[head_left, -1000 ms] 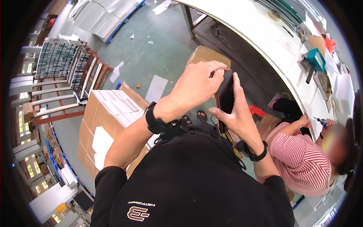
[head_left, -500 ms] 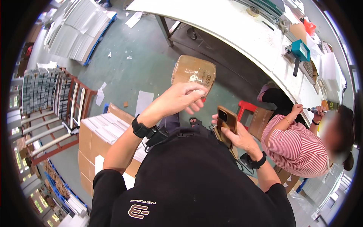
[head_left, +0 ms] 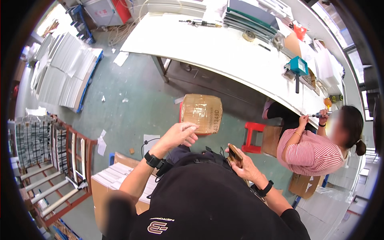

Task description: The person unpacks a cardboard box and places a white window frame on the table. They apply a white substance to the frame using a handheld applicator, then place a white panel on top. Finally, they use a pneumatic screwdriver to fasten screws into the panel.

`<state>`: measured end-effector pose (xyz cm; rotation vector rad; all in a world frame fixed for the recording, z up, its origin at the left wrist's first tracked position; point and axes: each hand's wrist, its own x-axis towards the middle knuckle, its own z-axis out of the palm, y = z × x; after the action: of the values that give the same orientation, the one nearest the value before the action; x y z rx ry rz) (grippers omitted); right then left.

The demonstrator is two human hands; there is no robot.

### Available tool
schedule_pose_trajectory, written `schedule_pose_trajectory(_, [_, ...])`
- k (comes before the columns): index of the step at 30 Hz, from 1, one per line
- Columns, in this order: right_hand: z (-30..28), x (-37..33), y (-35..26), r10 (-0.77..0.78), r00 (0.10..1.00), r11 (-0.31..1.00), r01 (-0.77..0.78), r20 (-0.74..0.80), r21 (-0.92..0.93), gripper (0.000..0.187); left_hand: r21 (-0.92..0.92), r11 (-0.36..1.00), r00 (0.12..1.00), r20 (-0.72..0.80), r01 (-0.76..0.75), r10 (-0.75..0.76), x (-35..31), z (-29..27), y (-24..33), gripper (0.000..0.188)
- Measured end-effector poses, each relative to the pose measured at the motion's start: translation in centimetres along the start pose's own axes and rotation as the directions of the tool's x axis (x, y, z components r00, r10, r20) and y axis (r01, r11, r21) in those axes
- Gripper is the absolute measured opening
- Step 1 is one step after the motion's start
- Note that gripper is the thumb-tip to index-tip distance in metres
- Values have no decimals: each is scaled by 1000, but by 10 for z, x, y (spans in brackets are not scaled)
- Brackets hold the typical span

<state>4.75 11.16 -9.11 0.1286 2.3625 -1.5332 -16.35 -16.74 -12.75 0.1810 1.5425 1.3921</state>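
My left hand (head_left: 181,135) hangs in the air with loosely bent fingers and nothing in it. It appears just in front of a brown parcel (head_left: 200,110) wrapped in clear tape, which rests on something red, mostly hidden beneath it. Closer to my body on the right, my right hand (head_left: 247,167) grips a mobile phone (head_left: 236,156) in a brown case. The phone is tilted, so little of its back shows. Both wrists wear black straps.
A long white table (head_left: 180,40) holds a teal tool (head_left: 298,66) and stacked panels. At right a person (head_left: 312,152) in a striped top works with a screwdriver-like tool. Nearby are a red stool (head_left: 252,138), an open carton (head_left: 104,192) of white sheets and a metal rack (head_left: 76,156).
The view has shifted, bringing more of the table into sight. My left hand has drawn back from in front of the parcel. The phone has tipped in my right hand.
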Motion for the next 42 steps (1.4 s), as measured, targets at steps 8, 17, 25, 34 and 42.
schedule_pose_trajectory(8, [13, 39, -51, -130, 980, 986, 112, -148, -124, 64, 41, 999, 990, 137, -30, 24, 24, -16, 5, 51])
schedule_pose_trajectory(17, [8, 4, -78, 144, 978, 927, -187, -151, -325, 49, 86, 996, 968, 247, 28, -49, 51, -20, 7, 48])
schedule_pose_trajectory(25, [-16, -12, -77, 377, 918, 879, -397, -124, -263, 47, 129, 988, 944, 305, 88, -124, 83, 3, 11, 46])
schedule_pose_trajectory(34, [-67, -11, -1, 210, 961, 964, -233, -178, -124, 40, 143, 975, 947, 250, 170, -202, 135, 31, 26, 43])
schedule_pose_trajectory(42, [-165, 8, 88, 295, 943, 949, -308, 152, 67, 57, 206, 942, 932, 198, 264, -304, 189, 85, 49, 43])
